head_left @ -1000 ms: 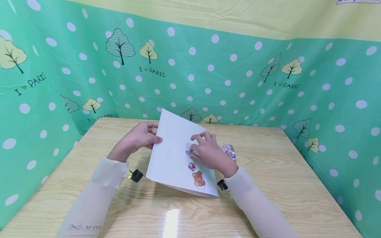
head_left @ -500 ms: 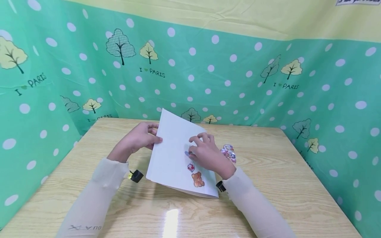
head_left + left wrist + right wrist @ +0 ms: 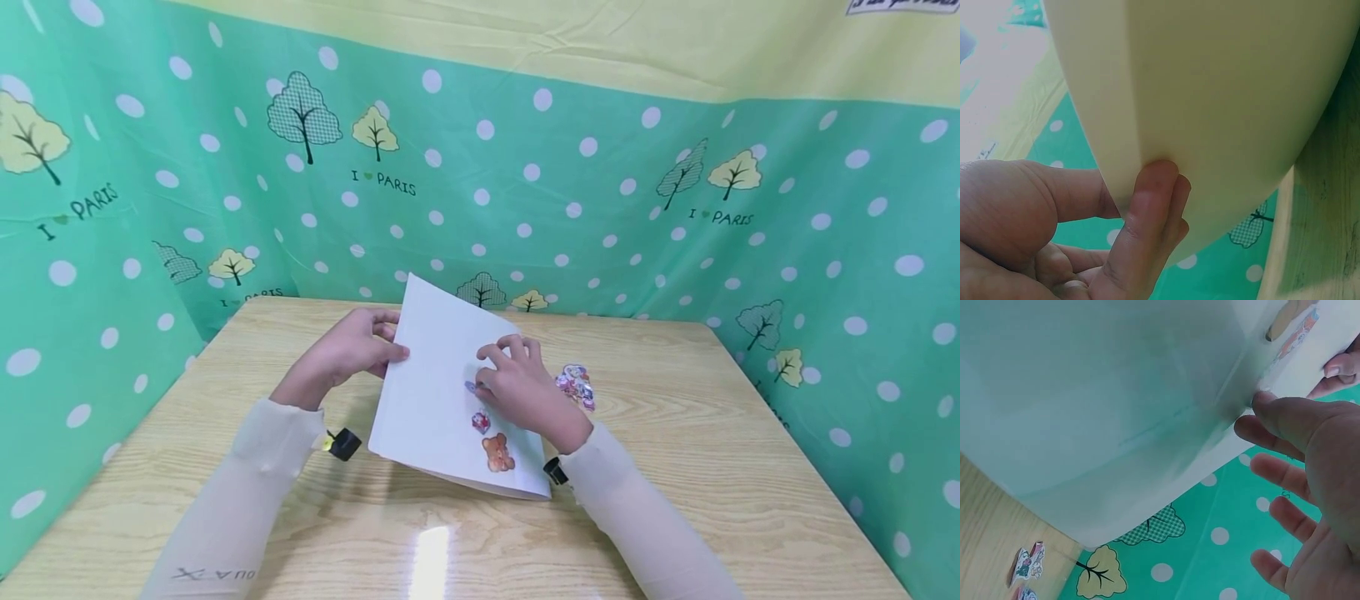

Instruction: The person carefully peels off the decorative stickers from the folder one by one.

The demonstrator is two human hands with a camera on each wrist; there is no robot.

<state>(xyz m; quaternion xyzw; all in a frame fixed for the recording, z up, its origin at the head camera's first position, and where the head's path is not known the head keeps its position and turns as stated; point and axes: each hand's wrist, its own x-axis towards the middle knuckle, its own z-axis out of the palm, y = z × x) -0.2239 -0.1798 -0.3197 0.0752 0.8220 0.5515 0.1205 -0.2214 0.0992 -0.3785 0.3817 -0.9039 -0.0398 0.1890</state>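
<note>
A white sheet [image 3: 438,367], bowed along its bottom edge, stands tilted over the wooden table. My left hand [image 3: 356,346] grips its left edge; in the left wrist view the fingers [image 3: 1159,187] lie on one face, with the thumb on the other side. Against the sheet's right half, my right hand [image 3: 521,387] pinches at a small blue sticker [image 3: 470,387] with thumb and index fingertips, the other fingers bent and apart. The fingers partly hide that sticker. Below it are a small red-and-white sticker [image 3: 481,422] and a brown bear sticker [image 3: 498,452].
Shiny colourful stickers [image 3: 575,386] lie on the wooden table [image 3: 675,467] to the right of the sheet. A green polka-dot curtain [image 3: 555,208] hangs behind and along both sides of the table.
My right hand has shifted slightly left and down, and the stickers on the sheet have shifted a little with it. The left hand keeps its grip in the same place.
</note>
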